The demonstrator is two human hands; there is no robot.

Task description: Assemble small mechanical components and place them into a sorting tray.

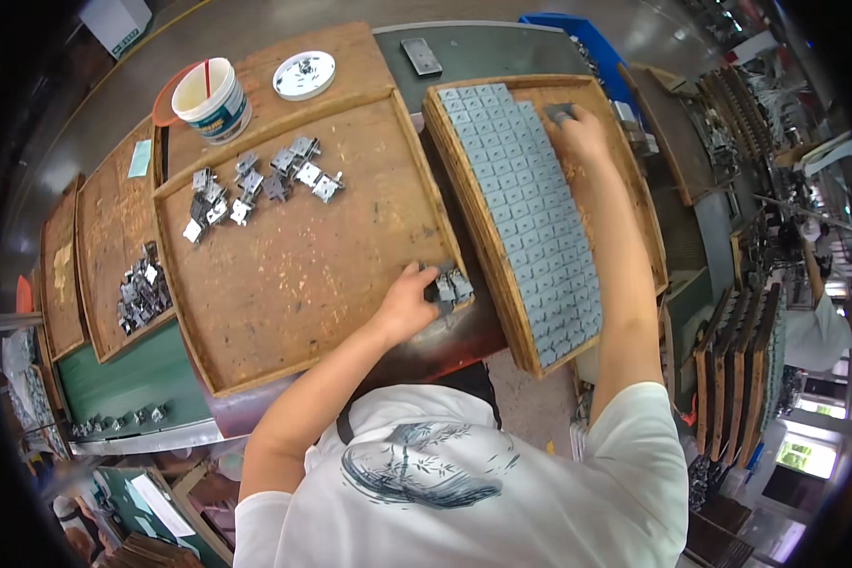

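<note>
My left hand is at the near right corner of a wooden tray, its fingers closed on small metal parts by the rim. My right hand reaches to the far end of a second wooden tray on the right. Its fingers are closed on a small dark grey metal piece, partly hidden by the hand. Neat rows of flat grey square pieces cover the left part of that tray. Farther back in the left tray lie several loose shiny metal brackets.
Behind the left tray stand a white bucket and a round white lid holding small parts. A grey metal block lies on the green surface. More metal parts are heaped at left; a blue bin is at back right.
</note>
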